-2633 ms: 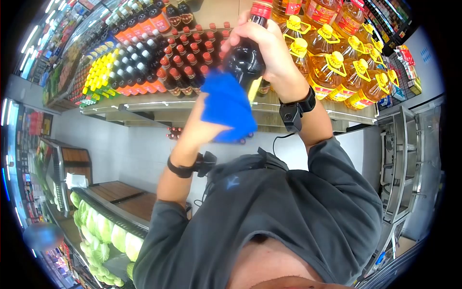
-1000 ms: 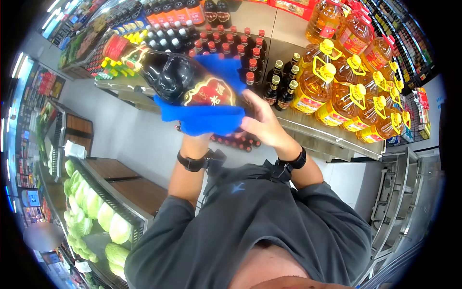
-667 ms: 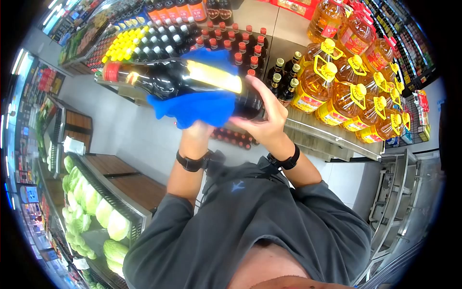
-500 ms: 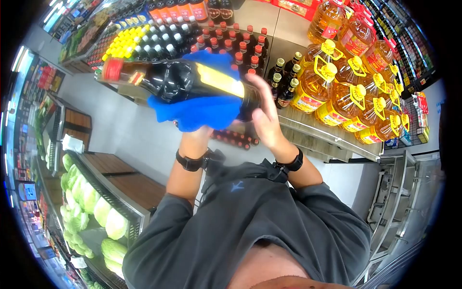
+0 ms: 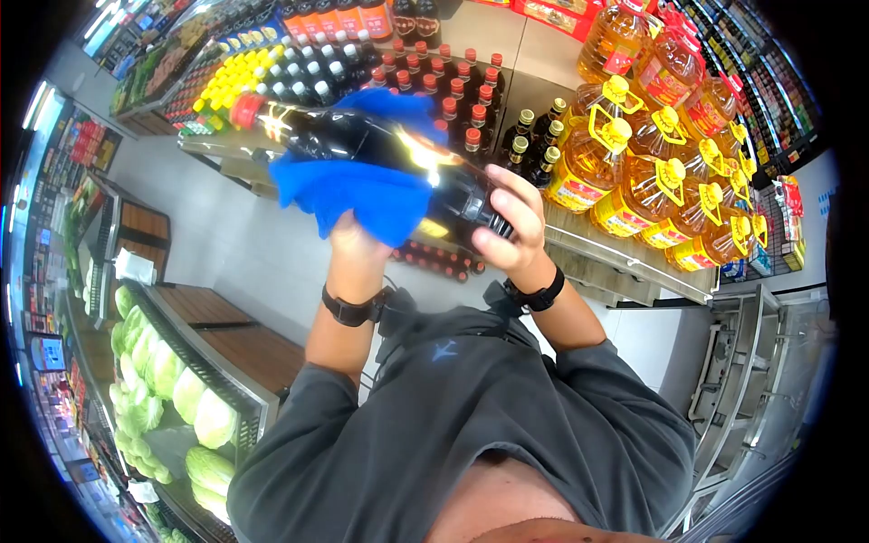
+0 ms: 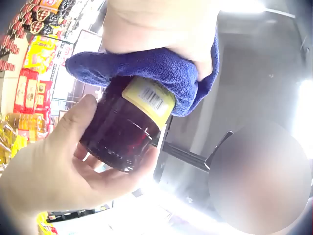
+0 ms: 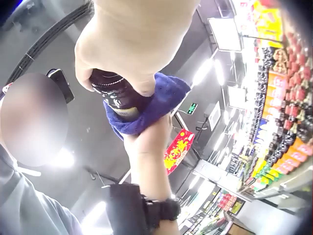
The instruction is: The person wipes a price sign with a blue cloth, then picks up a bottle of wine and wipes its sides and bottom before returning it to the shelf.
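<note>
I stand in a shop aisle. At my left lies a bin of cabbages (image 5: 172, 398) with wooden boards behind it; ahead is a shelf (image 5: 615, 262) that carries rows of small dark bottles (image 5: 425, 72) with red caps, then big jugs of oil (image 5: 634, 172) with yellow handles, too many to count.

In front of me I hold one dark bottle (image 5: 380, 149), tipped nearly flat, red cap to the left and base to the right. My left hand (image 5: 358, 244) comes up from below, fingers curled into one blue cloth (image 5: 353, 195) that wraps the middle of the bottle. My right hand (image 5: 511, 235) grips the base, thumb on one side and fingers curled round the other. Seen from the left wrist, that hand (image 6: 63, 166) cups the bottle's bottom (image 6: 122, 132) just below the cloth (image 6: 146, 73), which covers part of the yellow label.
</note>
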